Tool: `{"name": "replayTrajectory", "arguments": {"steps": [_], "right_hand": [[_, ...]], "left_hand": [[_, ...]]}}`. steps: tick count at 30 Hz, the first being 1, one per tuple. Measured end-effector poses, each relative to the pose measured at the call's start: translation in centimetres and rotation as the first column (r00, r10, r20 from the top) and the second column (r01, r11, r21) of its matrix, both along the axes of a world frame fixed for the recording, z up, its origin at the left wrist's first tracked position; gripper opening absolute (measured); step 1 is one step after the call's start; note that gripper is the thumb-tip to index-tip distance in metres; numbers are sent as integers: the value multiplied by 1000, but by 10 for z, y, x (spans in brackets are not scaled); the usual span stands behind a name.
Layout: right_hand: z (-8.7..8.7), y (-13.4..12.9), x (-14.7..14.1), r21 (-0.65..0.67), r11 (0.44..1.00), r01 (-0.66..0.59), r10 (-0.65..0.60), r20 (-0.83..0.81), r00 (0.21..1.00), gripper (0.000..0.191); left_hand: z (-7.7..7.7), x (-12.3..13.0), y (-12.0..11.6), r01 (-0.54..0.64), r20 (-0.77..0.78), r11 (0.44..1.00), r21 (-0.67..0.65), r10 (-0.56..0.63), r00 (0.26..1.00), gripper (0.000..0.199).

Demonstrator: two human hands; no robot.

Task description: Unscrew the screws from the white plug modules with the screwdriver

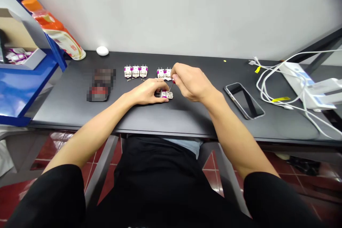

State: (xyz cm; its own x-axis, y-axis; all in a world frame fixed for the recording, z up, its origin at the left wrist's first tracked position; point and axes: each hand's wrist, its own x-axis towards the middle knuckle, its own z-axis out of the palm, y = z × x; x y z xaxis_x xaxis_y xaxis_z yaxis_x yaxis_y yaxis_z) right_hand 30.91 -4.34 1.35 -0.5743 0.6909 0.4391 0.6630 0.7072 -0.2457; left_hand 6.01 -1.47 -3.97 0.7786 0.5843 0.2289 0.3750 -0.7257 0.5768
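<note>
On the black table, my left hand (150, 91) is closed round a small white and purple module (166, 94), fingers behind it and thumb in front. My right hand (190, 82) grips a thin screwdriver with a red handle (174, 81); its shaft slants down to the module's top. Behind my hands stand more white and purple modules (161, 74), partly covered by my right hand. To their left is a row of three similar modules (136, 71), with tiny screws (129, 79) in front of them.
A phone (244, 100) lies to the right, beside white cables (263, 85) and a white power strip (299, 82). At left are a blurred dark and red object (100, 87), a white egg-shaped item (102, 51), an orange-capped bottle (64, 39) and an open box (37, 58).
</note>
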Motion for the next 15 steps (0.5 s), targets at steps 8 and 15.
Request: {"name": "replayTrajectory", "arguments": {"steps": [8,15], "right_hand": [[-3,0,-8,70,996,50,-55,73,996,33],[-5,-1,-9,-8,1000,22,-22,70,997,29]], "left_hand": [[-1,0,1,11,-13,1000,3,-11,1000,33],[0,1,1,25,1,1000,-12,-25,1000,33]]}}
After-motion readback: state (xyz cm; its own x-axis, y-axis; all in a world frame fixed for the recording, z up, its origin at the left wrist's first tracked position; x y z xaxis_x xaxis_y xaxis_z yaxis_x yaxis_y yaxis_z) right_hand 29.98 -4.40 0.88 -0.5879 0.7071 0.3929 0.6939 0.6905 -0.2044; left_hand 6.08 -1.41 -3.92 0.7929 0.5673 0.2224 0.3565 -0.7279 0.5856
